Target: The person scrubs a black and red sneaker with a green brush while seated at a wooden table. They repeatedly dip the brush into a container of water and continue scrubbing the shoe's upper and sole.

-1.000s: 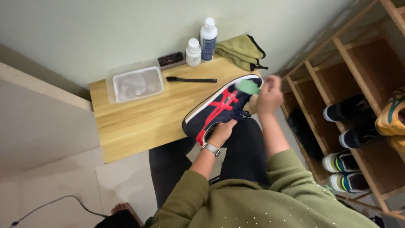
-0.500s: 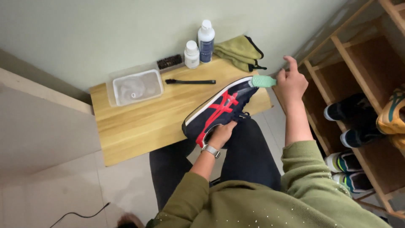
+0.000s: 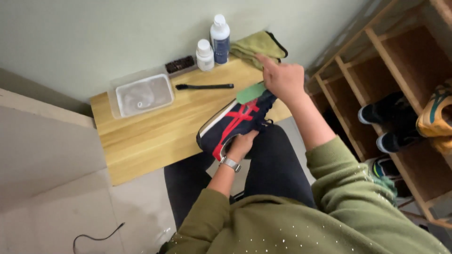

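Navy sneaker [image 3: 235, 123] gripped left hand [image 3: 242, 143]; right hand [image 3: 282, 80] open

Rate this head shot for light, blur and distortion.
Head view: soft, even light with faint shadows on the wooden table; right hand slightly motion-blurred over the dark sneaker, left hand sharper in its grip on the heel; wide-angle lens bends the shoe rack and wall edges; no strong glare.

Home entryway: wooden shoe rack [image 3: 376, 75] holding sneakers [image 3: 376, 113].
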